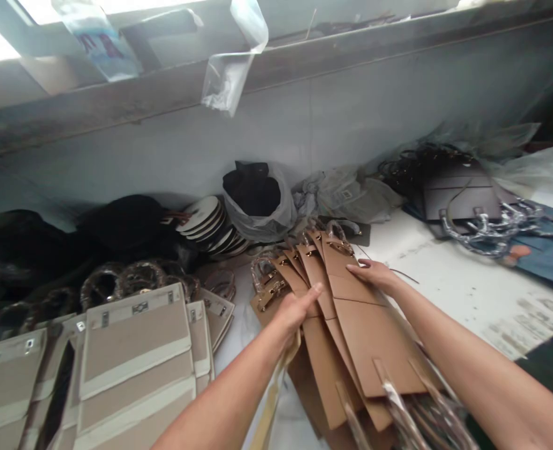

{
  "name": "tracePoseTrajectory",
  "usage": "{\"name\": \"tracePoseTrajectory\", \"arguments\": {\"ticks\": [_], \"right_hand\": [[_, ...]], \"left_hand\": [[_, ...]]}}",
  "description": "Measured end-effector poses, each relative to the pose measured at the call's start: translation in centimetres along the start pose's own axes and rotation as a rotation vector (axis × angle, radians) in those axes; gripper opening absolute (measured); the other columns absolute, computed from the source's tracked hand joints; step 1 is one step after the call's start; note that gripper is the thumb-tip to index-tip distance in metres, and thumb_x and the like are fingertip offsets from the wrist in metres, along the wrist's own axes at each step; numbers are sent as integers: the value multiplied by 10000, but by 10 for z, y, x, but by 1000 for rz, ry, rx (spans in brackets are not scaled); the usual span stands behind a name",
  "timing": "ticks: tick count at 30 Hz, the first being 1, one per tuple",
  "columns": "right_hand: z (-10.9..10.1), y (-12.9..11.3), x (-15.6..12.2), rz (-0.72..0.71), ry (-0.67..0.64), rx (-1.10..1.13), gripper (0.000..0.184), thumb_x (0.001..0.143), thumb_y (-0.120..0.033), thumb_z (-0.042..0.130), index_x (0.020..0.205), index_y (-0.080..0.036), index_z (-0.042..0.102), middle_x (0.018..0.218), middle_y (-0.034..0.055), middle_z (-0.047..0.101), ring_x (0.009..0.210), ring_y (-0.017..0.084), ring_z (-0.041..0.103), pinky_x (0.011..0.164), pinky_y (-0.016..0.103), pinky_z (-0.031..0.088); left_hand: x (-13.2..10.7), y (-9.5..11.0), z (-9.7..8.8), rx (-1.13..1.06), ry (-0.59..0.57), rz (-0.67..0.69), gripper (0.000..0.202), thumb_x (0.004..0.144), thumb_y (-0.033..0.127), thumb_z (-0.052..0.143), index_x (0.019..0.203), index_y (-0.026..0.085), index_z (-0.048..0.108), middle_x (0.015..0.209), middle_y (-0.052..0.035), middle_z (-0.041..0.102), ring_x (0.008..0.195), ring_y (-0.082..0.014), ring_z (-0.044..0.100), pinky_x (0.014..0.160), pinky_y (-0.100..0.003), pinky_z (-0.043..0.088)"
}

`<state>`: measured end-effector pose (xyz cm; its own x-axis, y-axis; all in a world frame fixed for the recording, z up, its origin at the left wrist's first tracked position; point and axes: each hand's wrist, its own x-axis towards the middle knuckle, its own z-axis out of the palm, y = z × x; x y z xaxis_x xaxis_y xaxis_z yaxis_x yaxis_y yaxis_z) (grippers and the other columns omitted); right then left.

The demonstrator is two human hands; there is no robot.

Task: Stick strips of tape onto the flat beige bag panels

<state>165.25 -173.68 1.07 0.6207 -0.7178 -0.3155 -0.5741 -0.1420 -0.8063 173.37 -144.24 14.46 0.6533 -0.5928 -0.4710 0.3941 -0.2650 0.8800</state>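
A fanned stack of tan bag panels (351, 325) lies in front of me, with plastic-wrapped handles at the far and near ends and small metal fittings along the far edges. My left hand (298, 309) grips the left part of the stack, thumb on top and its other fingers hidden. At the upper right edge of the top panel, my right hand (373, 274) is closed on the border. Beside my left wrist hangs a pale yellow strip (273, 400). Left of my arm stand stacked beige bag panels (136, 337) with wrapped handles.
Against the wall are white-edged discs (204, 219), a plastic bag holding black material (258, 200) and crumpled clear plastic (346, 194). Dark bag panels (459, 194) lie at right, near another person's hand (517, 253). A ledge (314, 56) runs above the white table (473, 290).
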Motion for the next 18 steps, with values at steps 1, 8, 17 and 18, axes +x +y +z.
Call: {"name": "tracePoseTrajectory", "arguments": {"ticks": [1, 8, 17, 18], "right_hand": [[4, 0, -3, -11, -42, 30, 888, 635, -707, 841, 1305, -145, 690, 1263, 172, 712, 1148, 343, 679, 1056, 451, 504], [10, -17, -25, -4, -102, 180, 990, 686, -665, 833, 1506, -208, 517, 1352, 161, 660, 1103, 318, 699, 973, 412, 555], [-73, -49, -88, 84, -344, 340, 722, 900, -795, 453, 1073, -184, 797, 1015, 226, 779, 822, 337, 773, 701, 422, 606], [-85, -54, -98, -32, -234, 265, 694, 896, -795, 464, 1003, -206, 815, 980, 215, 785, 791, 333, 773, 679, 414, 606]], "left_hand": [[6, 3, 11, -13, 3, 0, 549, 673, 565, 877, 986, 122, 791, 1027, -175, 804, 1000, -347, 746, 873, -420, 585], [23, -3, 53, -186, 11, 41, 511, 561, 238, 907, 1031, 76, 783, 1112, -202, 787, 1008, -367, 752, 944, -469, 586], [-62, 33, 60, -146, -246, 256, 481, 720, 173, 743, 1199, 137, 744, 1196, -76, 781, 1123, -317, 730, 1014, -423, 584], [-77, 41, 58, -132, -278, 268, 494, 732, 184, 749, 1225, 156, 739, 1224, -60, 772, 1142, -318, 722, 1030, -418, 577]]}}
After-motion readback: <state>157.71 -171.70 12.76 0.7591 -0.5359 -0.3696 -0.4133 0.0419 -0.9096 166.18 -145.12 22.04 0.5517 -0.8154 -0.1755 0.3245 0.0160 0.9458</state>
